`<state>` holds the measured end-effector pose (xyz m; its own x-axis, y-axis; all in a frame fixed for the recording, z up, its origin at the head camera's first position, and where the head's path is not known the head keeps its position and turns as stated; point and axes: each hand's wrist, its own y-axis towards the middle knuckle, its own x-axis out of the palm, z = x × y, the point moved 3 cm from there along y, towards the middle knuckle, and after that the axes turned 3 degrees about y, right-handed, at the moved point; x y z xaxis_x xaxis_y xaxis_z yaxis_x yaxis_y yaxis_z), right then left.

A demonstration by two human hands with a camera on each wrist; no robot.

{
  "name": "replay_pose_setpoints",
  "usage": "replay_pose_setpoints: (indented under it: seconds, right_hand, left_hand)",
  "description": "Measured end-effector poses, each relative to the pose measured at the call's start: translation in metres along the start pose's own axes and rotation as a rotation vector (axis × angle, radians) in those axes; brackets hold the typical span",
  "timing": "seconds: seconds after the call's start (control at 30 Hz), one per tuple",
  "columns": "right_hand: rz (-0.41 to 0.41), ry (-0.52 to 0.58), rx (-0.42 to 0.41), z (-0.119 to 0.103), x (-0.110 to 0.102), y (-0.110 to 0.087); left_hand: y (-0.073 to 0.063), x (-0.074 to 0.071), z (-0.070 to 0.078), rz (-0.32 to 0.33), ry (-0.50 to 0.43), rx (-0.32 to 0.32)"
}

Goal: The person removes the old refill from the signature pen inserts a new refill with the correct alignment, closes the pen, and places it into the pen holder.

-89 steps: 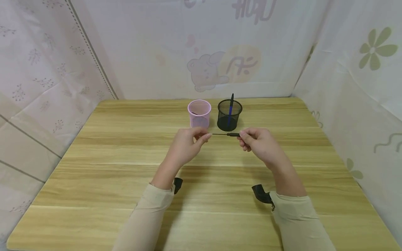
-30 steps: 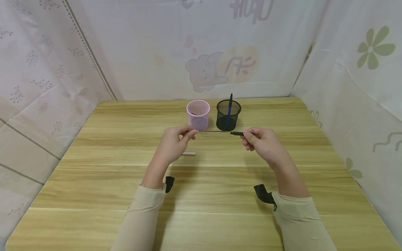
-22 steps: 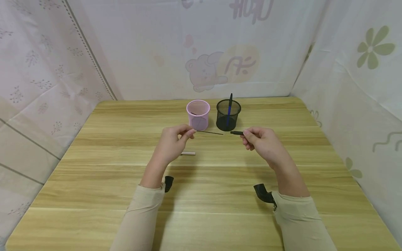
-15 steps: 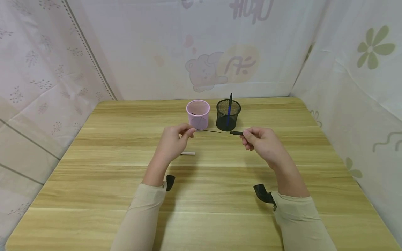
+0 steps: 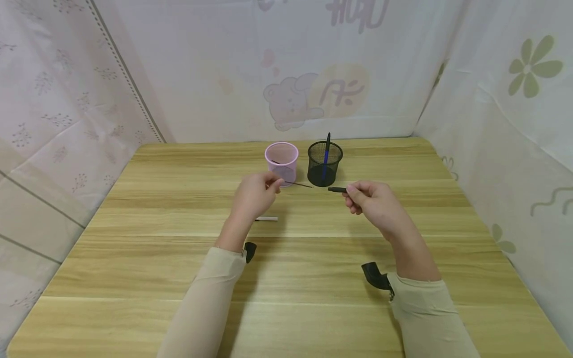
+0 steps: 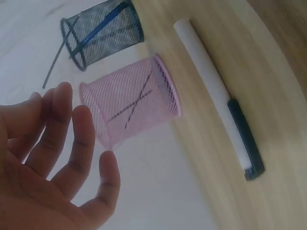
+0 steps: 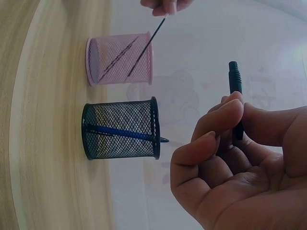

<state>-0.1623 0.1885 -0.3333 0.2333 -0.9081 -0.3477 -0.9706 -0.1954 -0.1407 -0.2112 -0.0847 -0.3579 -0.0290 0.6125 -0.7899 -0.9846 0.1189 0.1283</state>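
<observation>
Between its thumb and fingertips my left hand (image 5: 256, 195) pinches a thin dark pen refill (image 5: 299, 184), which slants over the front of the pink mesh pen holder (image 7: 89, 62). The refill's free end points right. My right hand (image 5: 373, 205) grips a short black pen front section (image 7: 235, 76), with its ribbed end sticking out. A gap separates refill and front section. On the table below the left hand lies a white pen barrel (image 6: 204, 67) with a black clip (image 6: 244, 136); in the head view that hand's wrist covers part of it.
Thin dark sticks (image 6: 144, 88) lean crossed inside the pink holder. Right of it stands a black mesh pen holder (image 5: 334, 174) with a blue and black pen (image 5: 327, 155) upright in it. Printed cloth (image 5: 215, 74) hangs behind the wooden table (image 5: 179, 199).
The refill has come out of the black front section. My left hand moved left with it, then slightly forward and right towards the pink holder. The white barrel came into view; the right hand barely moved.
</observation>
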Motion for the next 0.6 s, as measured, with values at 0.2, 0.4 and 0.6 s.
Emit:
replay_pose_setpoints:
  seconds: [0.2, 0.4, 0.6]
  right_hand:
    - [0.002, -0.014, 0.003, 0.0, -0.002, 0.001]
    - [0.002, -0.018, -0.003, -0.001, -0.002, 0.001]
    - [0.005, -0.022, -0.002, -0.002, -0.003, 0.001]
  left_hand:
    - [0.01, 0.013, 0.003, -0.048, 0.081, -0.003]
    - [0.017, 0.023, 0.002, -0.089, 0.129, -0.019]
    - [0.022, 0.028, 0.003, -0.146, 0.248, -0.048]
